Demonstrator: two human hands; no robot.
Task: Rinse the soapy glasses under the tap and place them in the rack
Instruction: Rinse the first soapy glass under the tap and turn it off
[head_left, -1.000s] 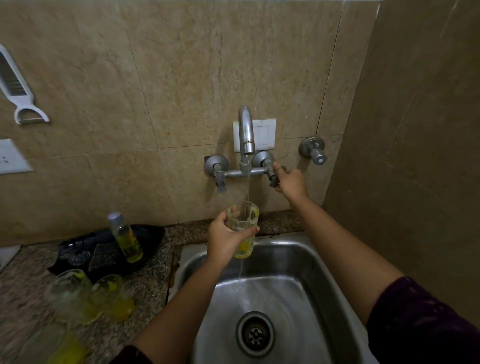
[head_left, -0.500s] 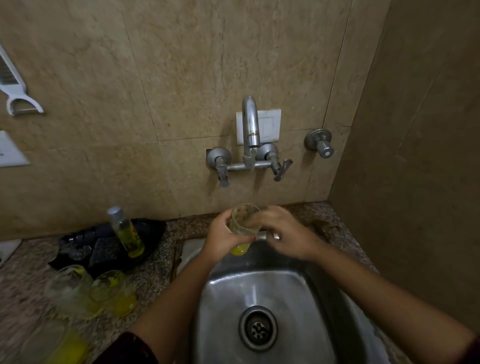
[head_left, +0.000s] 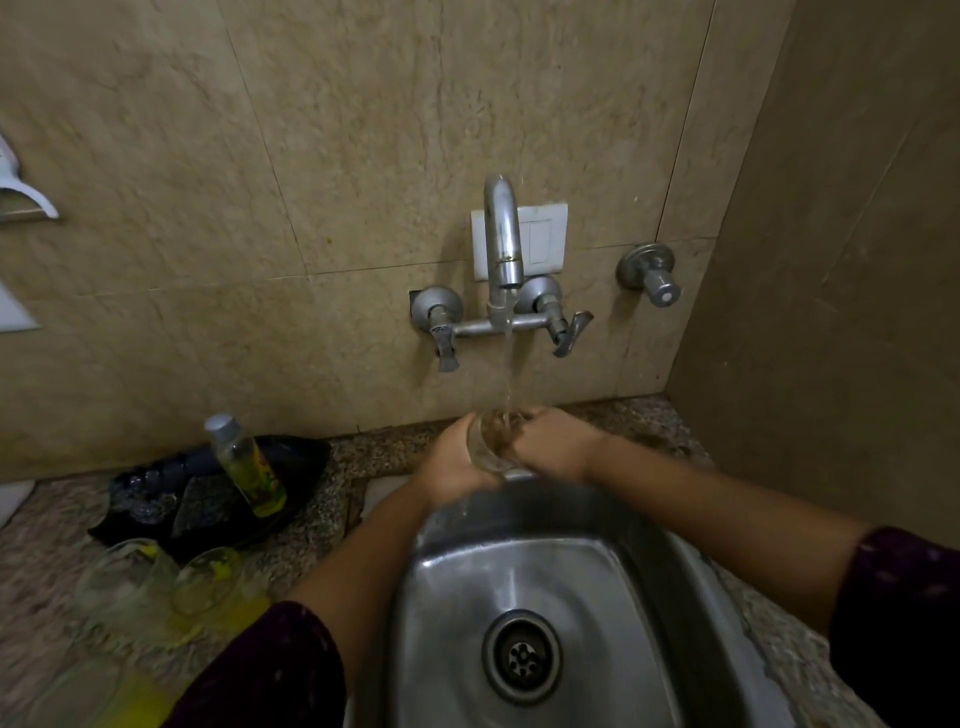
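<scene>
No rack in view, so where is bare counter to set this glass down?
Bare granite lies behind the sink toward the right wall, and narrowly between tray and sink. The left side is crowded: glasses, tray, bottle.

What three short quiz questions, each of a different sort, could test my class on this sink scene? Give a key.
1. True or false: water runs from the tap into the glass.
2. How many hands are on the glass? A none; B one; C two.
3. On which side of the sink do the other glasses stand?
Key: 1 true. 2 C, left hand and right hand. 3 Left, on the counter.
</scene>
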